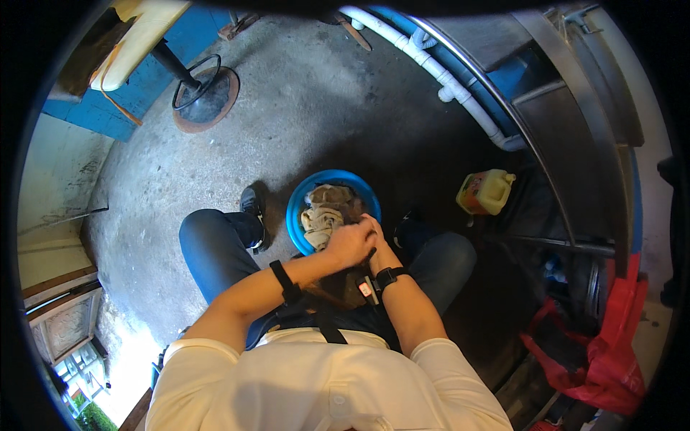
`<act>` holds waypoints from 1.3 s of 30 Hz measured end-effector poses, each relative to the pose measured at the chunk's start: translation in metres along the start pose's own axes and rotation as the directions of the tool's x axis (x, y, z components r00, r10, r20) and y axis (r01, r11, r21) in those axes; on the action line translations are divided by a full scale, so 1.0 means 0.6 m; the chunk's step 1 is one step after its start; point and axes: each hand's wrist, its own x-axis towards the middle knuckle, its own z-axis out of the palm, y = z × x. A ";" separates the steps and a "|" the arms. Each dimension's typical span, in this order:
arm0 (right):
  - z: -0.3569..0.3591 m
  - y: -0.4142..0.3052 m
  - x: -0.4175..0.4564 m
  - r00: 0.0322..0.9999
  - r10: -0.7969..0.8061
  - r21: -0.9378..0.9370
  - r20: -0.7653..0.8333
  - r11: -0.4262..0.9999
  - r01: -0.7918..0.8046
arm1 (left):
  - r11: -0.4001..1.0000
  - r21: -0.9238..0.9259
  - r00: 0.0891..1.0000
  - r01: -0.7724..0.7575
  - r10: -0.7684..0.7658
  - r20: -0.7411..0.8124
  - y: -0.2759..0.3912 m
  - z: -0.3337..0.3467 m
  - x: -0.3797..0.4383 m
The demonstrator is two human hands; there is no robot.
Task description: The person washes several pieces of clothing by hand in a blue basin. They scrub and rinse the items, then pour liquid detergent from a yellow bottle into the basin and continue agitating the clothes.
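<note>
A round blue plastic basin sits on the floor between my knees. Wet-looking cloths, beige and brownish, lie bunched inside it. My left hand reaches from the left to the basin's near right rim, its fingers against my other hand. My right hand is raised at that same rim, fingers pointing away from me. The two hands touch; whether something small is between them is hidden. A small dark object shows just below them. Black bands are on both wrists.
A yellow plastic jug stands on the floor at right. White drain pipes run beneath a metal sink unit. A red bag is at lower right. A round pedestal base stands at upper left.
</note>
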 end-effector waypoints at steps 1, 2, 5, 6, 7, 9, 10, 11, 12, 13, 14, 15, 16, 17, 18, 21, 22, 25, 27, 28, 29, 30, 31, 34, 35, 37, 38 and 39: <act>0.010 -0.003 -0.004 0.986 0.151 0.092 -0.076 0.985 -0.144 | 0.998 0.032 0.995 0.058 -0.055 -0.080 -0.024 -0.004 0.015; 0.034 0.021 -0.011 0.990 0.004 0.209 -0.139 0.978 0.026 | 0.984 0.054 0.979 0.167 -0.160 -0.124 -0.061 -0.007 0.034; 0.061 0.035 -0.022 0.983 -0.026 0.134 -0.182 0.990 0.051 | 0.938 0.035 0.926 0.344 -0.332 -0.182 -0.153 -0.015 0.059; 0.057 0.040 -0.018 0.985 -0.052 0.108 -0.164 0.992 0.071 | 0.962 0.011 0.943 0.271 -0.263 -0.203 -0.159 -0.017 0.059; 0.046 0.037 -0.009 0.995 -0.014 0.149 -0.099 0.988 0.029 | 0.981 -0.033 0.960 0.191 -0.194 -0.202 -0.158 -0.010 0.058; 0.023 0.023 0.008 0.998 0.055 0.223 0.035 0.973 -0.061 | 0.993 -0.119 0.977 0.028 -0.052 -0.207 -0.143 0.013 0.049; 0.089 -0.001 -0.039 0.988 0.140 0.208 -0.068 0.970 -0.123 | 0.986 -0.129 0.987 0.109 -0.122 -0.101 -0.113 -0.012 0.022; 0.095 -0.020 -0.050 0.966 0.258 0.224 -0.033 0.943 -0.244 | 0.989 -0.150 0.997 -0.001 -0.011 -0.078 -0.100 -0.013 0.014; 0.064 -0.010 -0.029 0.980 0.197 0.208 -0.019 0.960 -0.189 | 0.992 -0.111 0.998 -0.061 0.060 -0.015 -0.073 -0.013 0.012; 0.032 0.000 -0.007 0.991 0.134 0.192 -0.005 0.973 -0.130 | 0.989 -0.076 0.990 -0.128 0.132 0.049 -0.052 -0.015 0.015; 0.042 0.011 -0.008 0.991 0.134 0.212 0.001 0.969 -0.131 | 0.994 -0.030 0.995 -0.102 0.102 -0.010 -0.069 -0.013 0.018; 0.052 0.017 -0.015 0.992 0.128 0.231 -0.002 0.965 -0.124 | 0.999 -0.011 0.995 -0.035 0.034 -0.097 -0.096 -0.007 0.030; 0.073 0.012 -0.023 0.989 0.121 0.192 -0.086 0.976 -0.102 | 0.995 0.024 0.991 0.099 -0.097 -0.095 -0.108 -0.018 0.042; 0.081 0.003 -0.030 0.992 0.113 0.200 -0.047 0.975 -0.101 | 0.971 0.058 0.970 0.231 -0.225 -0.096 -0.120 -0.028 0.051; 0.088 -0.006 -0.037 0.995 0.100 0.209 -0.007 0.973 -0.096 | 0.982 0.019 0.977 0.186 -0.183 -0.108 -0.137 -0.037 0.058; 0.106 -0.023 -0.056 0.999 -0.020 0.046 -0.045 0.999 0.022 | 0.995 -0.029 0.990 0.097 -0.100 -0.104 -0.182 -0.049 0.062; 0.107 -0.025 -0.058 0.993 -0.107 -0.042 -0.043 0.994 0.105 | 0.996 -0.008 0.994 0.088 -0.088 -0.069 -0.186 -0.051 0.064; 0.097 -0.026 -0.051 0.975 -0.223 -0.222 -0.022 0.952 0.213 | 0.986 -0.135 0.994 0.098 -0.102 -0.025 -0.161 -0.043 0.059; 0.089 -0.021 -0.044 0.977 -0.214 -0.289 -0.017 0.936 0.200 | 0.935 -0.322 0.988 0.149 -0.154 0.012 -0.156 -0.032 0.060; 0.090 -0.012 -0.047 0.966 -0.255 -0.416 0.053 0.873 0.253 | 0.943 -0.297 0.984 0.151 -0.171 -0.044 -0.174 -0.026 0.060; 0.091 -0.004 -0.045 0.974 -0.222 -0.398 0.047 0.890 0.222 | 0.938 -0.294 0.979 0.184 -0.202 -0.029 -0.193 -0.022 0.056; 0.092 -0.001 -0.047 0.981 -0.191 -0.379 0.030 0.906 0.188 | 0.930 -0.295 0.973 0.217 -0.229 -0.004 -0.193 -0.023 0.054; 0.092 0.001 -0.050 0.987 -0.160 -0.359 0.015 0.920 0.154 | 0.922 -0.295 0.967 0.250 -0.256 0.020 -0.193 -0.022 0.052; 0.101 -0.015 -0.083 0.991 0.131 0.126 -0.002 0.983 -0.130 | 0.954 -0.257 0.985 0.154 -0.168 -0.031 -0.169 -0.021 0.032; 0.108 -0.019 -0.091 0.974 0.224 0.266 0.037 0.937 -0.226 | 0.959 -0.252 0.989 0.129 -0.143 -0.036 -0.156 -0.020 0.022; 0.101 -0.017 -0.095 0.987 0.136 0.344 0.079 0.926 -0.155 | 0.965 -0.256 0.997 0.052 -0.036 0.065 -0.109 -0.013 0.004; 0.084 -0.011 -0.080 0.984 0.156 0.318 0.085 0.932 -0.175 | 0.968 -0.250 0.998 0.008 0.007 0.061 -0.091 -0.001 -0.009; 0.064 -0.002 -0.058 0.981 0.174 0.293 0.090 0.937 -0.193 | 0.969 -0.243 0.997 -0.036 0.051 0.058 -0.074 0.009 -0.019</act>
